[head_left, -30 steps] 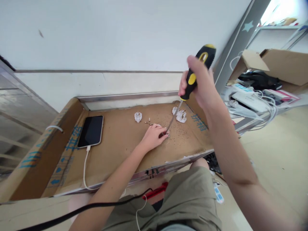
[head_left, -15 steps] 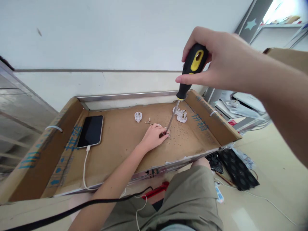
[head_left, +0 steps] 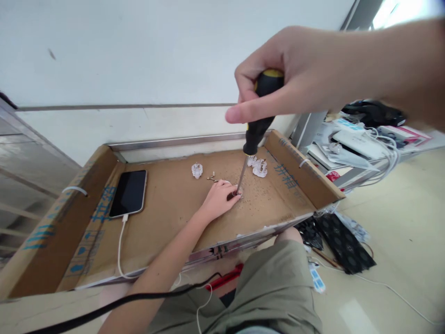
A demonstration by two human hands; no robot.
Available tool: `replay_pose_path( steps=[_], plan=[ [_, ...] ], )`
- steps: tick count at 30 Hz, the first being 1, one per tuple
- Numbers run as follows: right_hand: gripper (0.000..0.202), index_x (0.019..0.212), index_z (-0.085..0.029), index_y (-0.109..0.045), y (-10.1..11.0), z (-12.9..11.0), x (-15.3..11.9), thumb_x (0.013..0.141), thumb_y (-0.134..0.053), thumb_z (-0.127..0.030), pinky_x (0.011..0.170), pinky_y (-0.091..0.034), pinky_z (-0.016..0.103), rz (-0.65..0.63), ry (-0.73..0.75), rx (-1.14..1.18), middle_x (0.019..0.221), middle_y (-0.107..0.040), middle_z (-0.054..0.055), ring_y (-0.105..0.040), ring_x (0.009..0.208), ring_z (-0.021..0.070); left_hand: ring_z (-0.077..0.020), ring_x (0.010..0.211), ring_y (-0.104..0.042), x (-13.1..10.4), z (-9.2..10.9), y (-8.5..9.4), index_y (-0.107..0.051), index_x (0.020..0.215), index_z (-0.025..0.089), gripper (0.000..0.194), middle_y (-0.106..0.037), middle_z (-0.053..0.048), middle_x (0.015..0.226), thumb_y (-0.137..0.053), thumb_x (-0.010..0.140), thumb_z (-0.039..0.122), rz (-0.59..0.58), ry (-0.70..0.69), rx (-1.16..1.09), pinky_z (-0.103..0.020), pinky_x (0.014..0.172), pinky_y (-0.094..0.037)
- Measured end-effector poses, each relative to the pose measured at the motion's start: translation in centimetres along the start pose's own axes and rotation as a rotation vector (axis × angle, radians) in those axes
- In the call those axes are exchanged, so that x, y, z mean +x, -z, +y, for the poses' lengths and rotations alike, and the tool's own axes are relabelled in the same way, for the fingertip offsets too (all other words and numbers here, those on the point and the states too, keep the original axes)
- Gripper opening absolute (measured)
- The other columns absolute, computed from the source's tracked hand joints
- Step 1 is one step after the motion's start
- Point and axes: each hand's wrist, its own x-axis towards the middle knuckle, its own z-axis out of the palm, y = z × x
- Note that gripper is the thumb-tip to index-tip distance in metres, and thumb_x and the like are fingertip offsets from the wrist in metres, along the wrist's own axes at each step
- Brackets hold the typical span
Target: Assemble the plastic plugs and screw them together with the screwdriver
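Observation:
My right hand [head_left: 278, 83] is wrapped round the black and yellow handle of a screwdriver [head_left: 255, 132], high above the cardboard. The shaft slants down to my left hand [head_left: 222, 197], which lies low on the cardboard with its fingers closed round a small, clear plastic piece, mostly hidden. The screwdriver's tip meets that piece at the fingertips. Just beyond my left hand lie small brass-coloured metal parts [head_left: 212, 177]. A clear plug piece [head_left: 197, 170] with metal pins sits behind them, and more clear plug pieces [head_left: 259, 168] lie to the right of the shaft.
A cardboard tray [head_left: 167, 208] with raised sides covers the work surface, with dark specks scattered on its right half. A phone [head_left: 128, 193] on a white cable [head_left: 120, 248] lies at left. A black cable [head_left: 139, 295] crosses in front. Cluttered shelves [head_left: 347, 153] stand at right.
My right hand has turned round the screwdriver handle, its wrist swinging up and its thumb moving left. My left hand stays on the piece. The view has shifted slightly.

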Motion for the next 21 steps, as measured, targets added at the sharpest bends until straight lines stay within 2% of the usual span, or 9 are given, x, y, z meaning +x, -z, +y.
replay_pose_path(
  steps=[3,5,7,10,12,14,16,18,21],
  plan=[
    [0.044,0.096,-0.027,-0.056,-0.4,-0.1,-0.2,0.078,-0.049,-0.067,0.035,-0.025,0.02,0.045,-0.033,-0.082,0.059,-0.051,-0.008,-0.035,0.039,0.0023,-0.0209,0.097,-0.051,0.0,0.0,0.0,-0.067,0.09,0.023,0.016,-0.065,-0.002,0.087,-0.054,0.088,0.032,0.005,0.004,0.003,-0.034,0.087,-0.039],
    [0.057,0.119,-0.035,-0.045,-0.4,0.3,0.0,0.076,-0.045,-0.072,0.04,-0.028,0.023,0.04,-0.115,-0.232,0.065,-0.056,-0.007,-0.042,0.043,0.0067,-0.0208,0.096,-0.051,0.0,0.0,-0.1,-0.067,0.09,0.023,0.016,-0.065,-0.002,0.087,-0.054,0.088,0.032,0.005,0.001,0.007,-0.034,0.086,-0.039],
    [0.069,0.127,-0.036,-0.041,-0.2,0.6,0.2,0.073,-0.038,-0.079,0.045,-0.028,0.026,0.058,-0.193,-0.433,0.062,-0.055,-0.005,-0.042,0.043,0.0101,-0.0208,0.096,-0.051,0.0,0.0,-0.1,-0.067,0.089,0.023,0.016,-0.065,-0.002,0.087,-0.054,0.088,0.032,0.006,0.0,0.015,-0.034,0.086,-0.038],
    [0.064,0.12,-0.035,-0.051,0.4,-0.1,0.5,0.072,-0.044,-0.077,0.048,-0.025,0.025,0.003,-0.281,-0.573,0.054,-0.051,-0.005,-0.038,0.04,0.0089,-0.0211,0.096,-0.051,0.0,0.0,-0.1,-0.067,0.089,0.023,0.016,-0.066,-0.002,0.088,-0.054,0.088,0.033,0.006,0.004,0.021,-0.034,0.085,-0.038],
    [0.047,0.115,-0.037,-0.055,0.8,-1.0,0.5,0.074,-0.061,-0.058,0.046,-0.024,0.024,-0.12,-0.329,-0.519,0.056,-0.054,-0.008,-0.039,0.04,0.0072,-0.0211,0.096,-0.051,0.0,0.0,0.0,-0.067,0.089,0.023,0.016,-0.066,-0.002,0.088,-0.054,0.088,0.033,0.007,0.006,0.017,-0.034,0.085,-0.038],
    [0.046,0.113,-0.038,-0.057,0.9,-1.6,0.3,0.069,-0.072,-0.04,0.045,-0.025,0.024,-0.196,-0.352,-0.476,0.063,-0.058,-0.009,-0.042,0.043,0.0066,-0.0209,0.097,-0.051,0.0,0.1,0.0,-0.067,0.089,0.023,0.016,-0.066,-0.002,0.088,-0.054,0.088,0.033,0.008,0.005,0.009,-0.034,0.086,-0.038],
    [0.036,0.099,-0.033,-0.065,0.7,-1.6,0.1,0.066,-0.074,-0.045,0.045,-0.025,0.025,-0.146,-0.275,-0.487,0.062,-0.057,-0.007,-0.04,0.044,0.0071,-0.0209,0.097,-0.05,0.0,0.1,0.0,-0.067,0.09,0.023,0.017,-0.066,-0.002,0.088,-0.054,0.088,0.033,0.009,0.007,0.007,-0.034,0.086,-0.038],
    [0.029,0.084,-0.029,-0.067,0.4,-1.0,-0.1,0.072,-0.064,-0.055,0.047,-0.025,0.027,-0.045,-0.139,-0.505,0.061,-0.056,-0.003,-0.038,0.046,0.0086,-0.0209,0.097,-0.05,0.0,0.0,0.0,-0.067,0.089,0.023,0.018,-0.066,-0.002,0.088,-0.053,0.088,0.034,0.007,0.009,0.01,-0.034,0.086,-0.039],
    [0.022,0.094,-0.032,-0.061,0.2,0.2,-0.3,0.078,-0.061,-0.047,0.049,-0.029,0.029,-0.006,-0.01,-0.442,0.08,-0.059,-0.003,-0.042,0.052,0.0096,-0.021,0.096,-0.051,0.0,0.0,0.0,-0.067,0.09,0.023,0.019,-0.065,-0.003,0.088,-0.052,0.089,0.035,-0.001,0.008,0.015,-0.035,0.086,-0.039]
  ],
)
